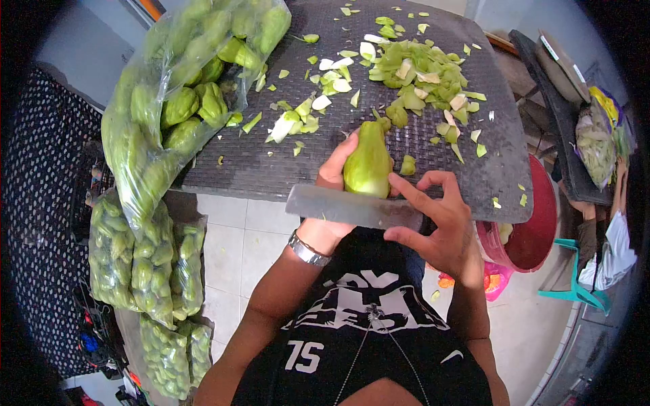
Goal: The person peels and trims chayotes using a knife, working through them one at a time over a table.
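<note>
The right hand (445,227) spreads its fingers by a broad grey metal knife (349,207), grip unclear; slipping could cut the left hand (332,167), fingers mostly hidden, clasping a pear-shaped green chayote (367,161).

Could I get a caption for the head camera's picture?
Left hand holding a green squash, right hand at a broad knife, beside a table with peelings.

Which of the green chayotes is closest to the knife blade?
The chayote cradled in the left hand, right by the knife blade; the other whole ones are in clear bags off to the left.
</note>
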